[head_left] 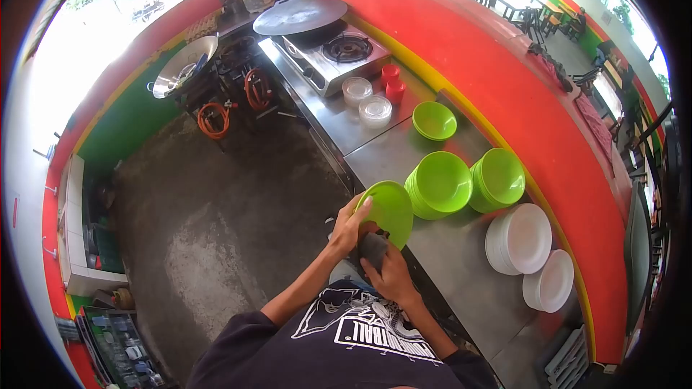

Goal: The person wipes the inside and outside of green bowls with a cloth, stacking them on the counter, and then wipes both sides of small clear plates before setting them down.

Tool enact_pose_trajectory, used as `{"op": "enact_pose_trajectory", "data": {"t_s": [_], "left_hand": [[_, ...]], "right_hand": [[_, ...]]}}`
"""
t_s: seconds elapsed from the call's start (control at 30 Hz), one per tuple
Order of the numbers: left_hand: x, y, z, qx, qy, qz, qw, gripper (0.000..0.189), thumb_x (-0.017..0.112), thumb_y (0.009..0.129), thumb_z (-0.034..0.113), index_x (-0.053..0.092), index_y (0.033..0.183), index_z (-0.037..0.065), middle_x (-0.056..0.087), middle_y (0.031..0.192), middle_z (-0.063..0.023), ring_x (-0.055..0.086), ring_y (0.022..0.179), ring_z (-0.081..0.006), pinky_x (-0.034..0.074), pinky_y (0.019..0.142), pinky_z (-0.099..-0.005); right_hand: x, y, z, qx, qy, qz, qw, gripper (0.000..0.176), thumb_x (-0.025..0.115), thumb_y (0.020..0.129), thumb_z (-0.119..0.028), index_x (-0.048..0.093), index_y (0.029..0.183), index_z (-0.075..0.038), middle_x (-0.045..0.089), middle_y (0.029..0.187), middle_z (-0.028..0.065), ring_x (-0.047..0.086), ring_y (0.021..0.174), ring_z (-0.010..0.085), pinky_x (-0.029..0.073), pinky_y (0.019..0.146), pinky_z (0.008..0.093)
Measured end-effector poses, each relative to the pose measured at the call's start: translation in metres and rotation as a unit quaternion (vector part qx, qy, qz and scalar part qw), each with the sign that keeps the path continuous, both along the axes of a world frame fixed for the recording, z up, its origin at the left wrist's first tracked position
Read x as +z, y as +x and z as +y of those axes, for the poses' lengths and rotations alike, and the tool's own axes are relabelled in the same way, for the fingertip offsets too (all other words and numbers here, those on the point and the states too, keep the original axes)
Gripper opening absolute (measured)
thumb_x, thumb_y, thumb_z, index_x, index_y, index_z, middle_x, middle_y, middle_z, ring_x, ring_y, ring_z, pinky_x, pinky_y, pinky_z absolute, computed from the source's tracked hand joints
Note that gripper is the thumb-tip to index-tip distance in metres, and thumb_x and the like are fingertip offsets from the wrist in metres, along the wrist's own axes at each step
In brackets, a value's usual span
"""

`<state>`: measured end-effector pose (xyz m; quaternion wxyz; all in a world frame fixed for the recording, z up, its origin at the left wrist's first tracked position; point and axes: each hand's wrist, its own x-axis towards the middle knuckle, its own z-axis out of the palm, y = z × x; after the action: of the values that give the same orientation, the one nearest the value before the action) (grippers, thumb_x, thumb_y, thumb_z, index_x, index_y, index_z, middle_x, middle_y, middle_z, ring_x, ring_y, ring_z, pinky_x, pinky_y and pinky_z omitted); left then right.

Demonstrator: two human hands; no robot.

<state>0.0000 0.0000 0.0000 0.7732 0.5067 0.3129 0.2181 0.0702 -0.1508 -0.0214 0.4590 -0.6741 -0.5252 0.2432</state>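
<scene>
Left hand (347, 229): fingers pinch green bowl (393, 209) by rim; right hand (394, 277): fingers wrap grey cloth (373, 246) at bowl's edge. Best: steady rim, even pressure, clear of stacked bowls (442, 180).

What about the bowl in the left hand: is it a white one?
No, the bowl in the left hand is green, while the white dishes stand stacked on the counter.
</scene>
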Motion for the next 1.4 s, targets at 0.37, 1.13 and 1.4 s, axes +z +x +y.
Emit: {"op": "enact_pose_trajectory", "data": {"t_s": [0.37,1.13,1.4], "left_hand": [[0.041,0.031,0.057,-0.039,-0.014,-0.056,0.998,0.050,0.054,0.104,0.039,0.057,0.136,0.001,0.065,0.104,-0.0039,0.057,0.083,-0.0084,0.048,0.074,-0.0229],[0.027,0.026,-0.019,-0.031,0.029,-0.012,0.999,0.045,0.066,0.095,0.034,0.061,0.127,0.002,0.058,0.084,-0.0011,0.052,0.072,-0.0077,0.042,0.064,-0.0223],[0.026,0.030,-0.002,-0.080,-0.011,-0.020,0.997,0.047,0.059,0.099,0.037,0.059,0.131,0.002,0.063,0.090,-0.0030,0.057,0.078,-0.0085,0.046,0.070,-0.0240]], "right_hand": [[0.021,0.029,0.058,0.008,0.091,-0.104,0.990,0.038,0.072,0.089,-0.022,0.063,0.120,-0.001,0.060,0.121,0.0247,0.056,0.113,0.0455,0.044,0.098,0.0497],[-0.011,0.040,-0.008,-0.029,0.104,-0.110,0.988,0.038,0.078,0.075,-0.013,0.068,0.110,-0.001,0.064,0.108,0.0167,0.064,0.099,0.0391,0.052,0.085,0.0472],[0.007,0.037,-0.011,-0.036,0.111,-0.128,0.985,0.035,0.078,0.074,-0.009,0.069,0.108,-0.003,0.066,0.105,0.0186,0.065,0.096,0.0408,0.053,0.083,0.0453]]}}
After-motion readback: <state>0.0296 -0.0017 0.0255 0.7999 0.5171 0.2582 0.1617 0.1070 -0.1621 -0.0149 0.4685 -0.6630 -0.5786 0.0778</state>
